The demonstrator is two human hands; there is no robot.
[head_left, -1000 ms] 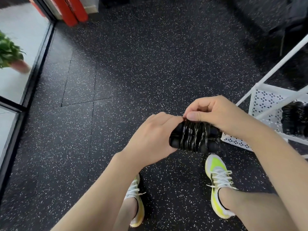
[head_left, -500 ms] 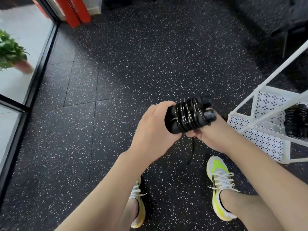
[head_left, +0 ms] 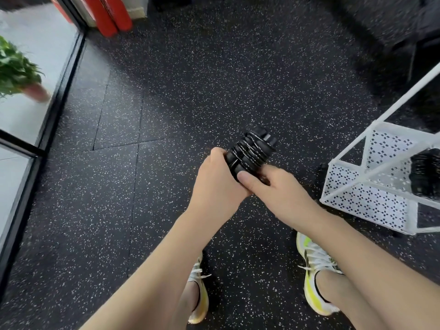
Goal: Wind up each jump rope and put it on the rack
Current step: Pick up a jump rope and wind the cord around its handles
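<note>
A black jump rope (head_left: 251, 151), its cord wound round the two handles, tilts up and to the right in front of me. My left hand (head_left: 217, 184) grips its near end from the left. My right hand (head_left: 273, 191) holds the same end from the right, thumb pressed on the handle. The white perforated metal rack (head_left: 371, 201) stands on the floor at the right, apart from my hands. A second wound black rope (head_left: 426, 175) lies in the rack.
Black speckled rubber floor all around. My two feet in yellow-white shoes (head_left: 314, 270) stand below my arms. A glass wall frame (head_left: 47, 129) runs along the left, with a potted plant (head_left: 16, 72) behind it. Red cylinders (head_left: 112, 15) lean at the top left.
My right hand came from under the bundle round to its near end, thumb on top. The wound rope tilted further upright, its free end pointing away from me.
</note>
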